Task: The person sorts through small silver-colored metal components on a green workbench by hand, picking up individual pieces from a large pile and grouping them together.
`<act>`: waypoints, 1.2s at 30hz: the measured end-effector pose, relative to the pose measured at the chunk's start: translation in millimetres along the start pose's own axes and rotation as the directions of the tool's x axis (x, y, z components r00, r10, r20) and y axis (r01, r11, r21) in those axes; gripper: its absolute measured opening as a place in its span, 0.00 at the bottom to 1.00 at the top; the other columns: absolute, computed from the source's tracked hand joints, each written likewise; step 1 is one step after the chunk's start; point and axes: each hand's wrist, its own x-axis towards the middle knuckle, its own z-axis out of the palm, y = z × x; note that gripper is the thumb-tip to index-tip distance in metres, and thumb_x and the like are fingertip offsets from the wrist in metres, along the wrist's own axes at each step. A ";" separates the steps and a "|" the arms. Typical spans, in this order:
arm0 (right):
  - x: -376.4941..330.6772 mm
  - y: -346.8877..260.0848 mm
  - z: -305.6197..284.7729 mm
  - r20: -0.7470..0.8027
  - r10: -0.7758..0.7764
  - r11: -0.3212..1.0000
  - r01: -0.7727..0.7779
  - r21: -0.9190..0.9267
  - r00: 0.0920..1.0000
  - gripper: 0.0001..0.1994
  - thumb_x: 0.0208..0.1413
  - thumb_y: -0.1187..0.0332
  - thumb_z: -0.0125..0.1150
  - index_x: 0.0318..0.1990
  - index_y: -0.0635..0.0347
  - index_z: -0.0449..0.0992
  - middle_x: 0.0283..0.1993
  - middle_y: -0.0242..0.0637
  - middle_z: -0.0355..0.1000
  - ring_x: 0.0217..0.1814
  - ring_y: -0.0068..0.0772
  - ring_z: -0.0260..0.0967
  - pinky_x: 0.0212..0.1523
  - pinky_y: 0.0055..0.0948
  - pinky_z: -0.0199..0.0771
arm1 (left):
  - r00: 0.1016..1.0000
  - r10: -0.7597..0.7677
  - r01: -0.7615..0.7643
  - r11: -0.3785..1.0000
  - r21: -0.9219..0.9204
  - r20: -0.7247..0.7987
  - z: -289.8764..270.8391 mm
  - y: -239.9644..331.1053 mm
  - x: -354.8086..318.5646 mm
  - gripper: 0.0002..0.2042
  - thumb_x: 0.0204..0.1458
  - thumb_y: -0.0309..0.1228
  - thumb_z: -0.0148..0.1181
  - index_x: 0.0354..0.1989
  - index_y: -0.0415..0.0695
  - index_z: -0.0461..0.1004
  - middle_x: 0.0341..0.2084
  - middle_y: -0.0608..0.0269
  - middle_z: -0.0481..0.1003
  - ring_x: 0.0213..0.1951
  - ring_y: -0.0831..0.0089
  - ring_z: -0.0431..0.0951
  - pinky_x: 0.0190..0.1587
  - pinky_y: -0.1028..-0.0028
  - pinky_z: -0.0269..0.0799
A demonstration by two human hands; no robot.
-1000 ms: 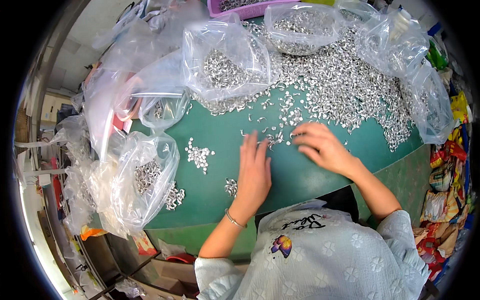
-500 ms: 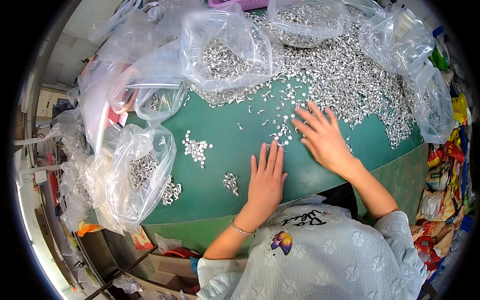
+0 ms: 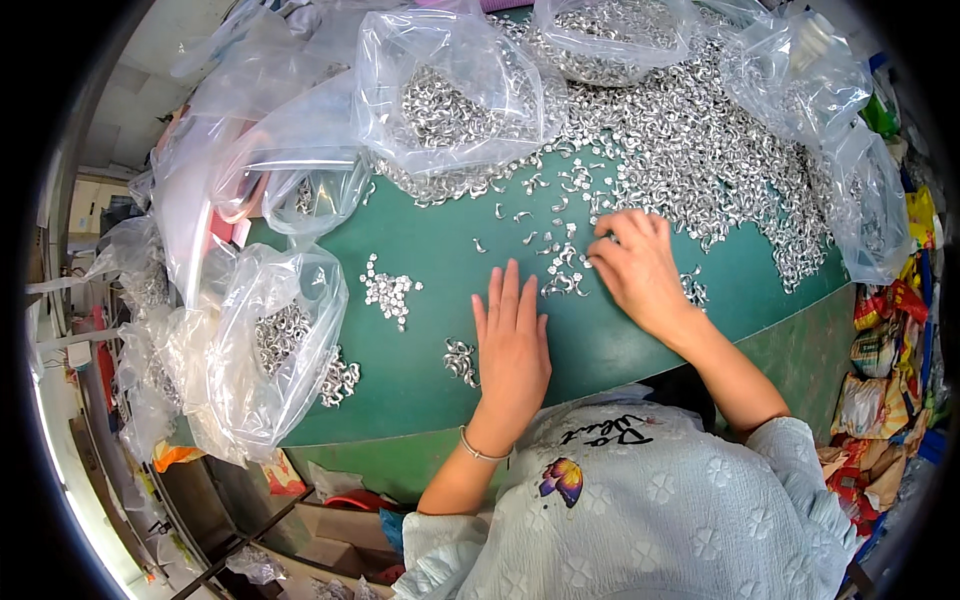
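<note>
My left hand (image 3: 514, 340) lies flat on the green table (image 3: 420, 290), fingers stretched out and nothing in them. Just left of it sits a small cluster of curved silver metal pieces (image 3: 460, 362). My right hand (image 3: 640, 272) is closed, its fingers bent and their tips drawn together beside loose pieces; whatever they pinch is too small or hidden. Between the hands lie several scattered silver pieces (image 3: 566, 272). Beyond my right hand spreads a big heap of the same pieces (image 3: 690, 150). A group of small, pale silver pieces (image 3: 391, 291) lies farther left.
Clear plastic bags with silver pieces stand at the far side (image 3: 450, 110), the left edge (image 3: 275, 350) and the right edge (image 3: 862, 200). A small pile of pieces (image 3: 340, 382) lies by the left bag. Colourful packages (image 3: 885, 370) are stacked beyond the table's right side.
My left hand has moved left, closer to the small cluster. My right hand's spread fingers have curled in, and the hand has shifted slightly left.
</note>
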 end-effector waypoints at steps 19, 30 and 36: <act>13.8 0.3 1.5 0.109 -0.089 0.996 0.090 -0.003 0.990 0.05 0.46 0.75 0.59 0.33 0.59 0.74 0.44 0.35 0.68 0.48 0.36 0.62 0.47 0.33 0.59 | 0.991 0.036 -0.069 0.964 -0.257 -0.132 2.1 -1.6 30.3 0.13 0.46 0.15 0.56 0.42 0.39 0.74 0.38 0.55 0.69 0.38 0.58 0.70 0.42 0.66 0.68; -1.8 17.3 -15.7 0.038 0.055 0.993 -0.059 0.104 0.998 0.07 0.47 0.75 0.62 0.35 0.60 0.75 0.33 0.34 0.72 0.37 0.39 0.67 0.41 0.37 0.61 | 0.983 0.030 -0.086 0.946 -0.311 -0.180 7.5 -13.6 34.8 0.08 0.47 0.17 0.56 0.37 0.37 0.71 0.34 0.52 0.70 0.37 0.55 0.71 0.39 0.63 0.67; -15.8 -35.6 1.2 0.088 -0.080 0.930 0.043 0.365 0.993 0.09 0.44 0.74 0.64 0.35 0.61 0.74 0.33 0.37 0.70 0.39 0.39 0.66 0.41 0.35 0.62 | 0.986 -0.139 0.098 0.931 -0.351 -0.095 -4.4 -8.4 -2.4 0.13 0.49 0.16 0.53 0.44 0.35 0.70 0.35 0.51 0.71 0.38 0.54 0.71 0.42 0.62 0.68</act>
